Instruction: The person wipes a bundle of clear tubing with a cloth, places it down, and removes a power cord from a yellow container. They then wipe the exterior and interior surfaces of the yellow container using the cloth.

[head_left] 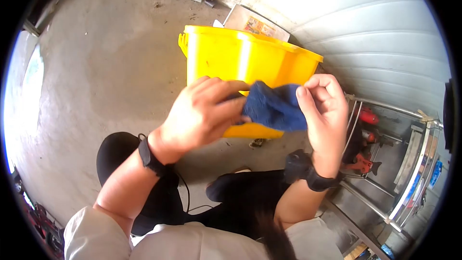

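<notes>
Yellow tub [216,53] is partly covered by the left hand [199,108], back upward, its blurred fingers seemingly closed on a blue cloth [276,108], whose other end is pinched before the tub by the raised right hand [328,110].

The hands [204,108] hide parts of the blue cloth [275,107] — which covers some of the yellow bin [216,58].
</notes>
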A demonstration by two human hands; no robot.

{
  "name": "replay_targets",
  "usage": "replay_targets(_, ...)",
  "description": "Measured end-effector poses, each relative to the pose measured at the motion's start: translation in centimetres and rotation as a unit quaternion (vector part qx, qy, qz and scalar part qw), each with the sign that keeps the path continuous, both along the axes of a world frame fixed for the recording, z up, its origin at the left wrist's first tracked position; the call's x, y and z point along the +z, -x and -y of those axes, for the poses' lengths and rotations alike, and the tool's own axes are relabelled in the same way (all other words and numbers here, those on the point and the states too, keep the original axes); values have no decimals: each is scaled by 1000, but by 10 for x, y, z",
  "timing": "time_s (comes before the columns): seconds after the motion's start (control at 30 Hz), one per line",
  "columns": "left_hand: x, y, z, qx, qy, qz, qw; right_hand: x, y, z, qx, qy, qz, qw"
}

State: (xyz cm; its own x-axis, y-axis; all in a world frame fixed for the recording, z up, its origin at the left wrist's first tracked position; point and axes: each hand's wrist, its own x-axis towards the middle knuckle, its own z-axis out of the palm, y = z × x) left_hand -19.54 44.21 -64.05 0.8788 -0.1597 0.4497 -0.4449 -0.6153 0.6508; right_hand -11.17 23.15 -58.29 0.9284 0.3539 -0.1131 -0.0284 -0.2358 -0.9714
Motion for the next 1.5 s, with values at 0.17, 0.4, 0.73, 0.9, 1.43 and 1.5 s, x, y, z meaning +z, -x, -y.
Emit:
replay_targets(0.17, 18, 16, 14, -4, 464, -225, 857, -4, -4, 6, 106, -32, -38, 993)
replay_targets(0.4, 22, 0, -16, -78, 410, -465, 781, 4, 4, -5, 201, -11, 61, 978)
replay_targets(0.73, 49, -3, -56, -51, 474, -80, 875, -45, -26, 32, 154, 420, 5, 895)
replay_targets(0.9, 52, -6, -38, -83, 396, -87, 910, -44, -13, 5, 247, 200, -16, 948)
replay_targets(1.43, 112, 26, -23, -127, 186, 223, 949, -18, -34, 44, -11, 18, -51, 998)
replay_targets(1.5, 117, 30, -22, -112, 175, 218, 953, -17, -32, 46, -40, 25, -42, 998)
